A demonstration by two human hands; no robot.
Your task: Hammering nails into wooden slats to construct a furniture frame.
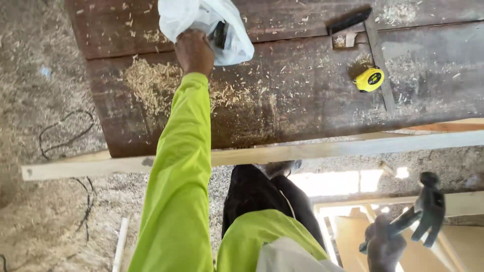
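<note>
A dark, worn wooden worktop [302, 85], strewn with pale sawdust and shavings, is spanning the upper view above a sandy, dust-covered floor [45, 216]; a pale timber batten [302, 149] is running along its near edge. You are reaching your left hand [194, 50], sleeved in bright yellow-green, up to a white plastic bag [201, 20] lying at the far side of the worktop; your fingers are closing on the bag's lower edge, and something dark is showing through the plastic, too unclear to identify. Your right hand [384, 247], low at the right and in shadow, is gripping the handle of a dark claw hammer [426, 206], its head raised. As a judgement, the work is looking partly done: the shavings suggest cutting already carried out, while the bag is not yet lifted clear. Counted: one bag, one hammer, one round yellow tape measure [369, 79], and one metal try square [375, 45] with a dark stock lying beside the tape. A thin black cable [65, 136] is trailing over the floor at the left.
</note>
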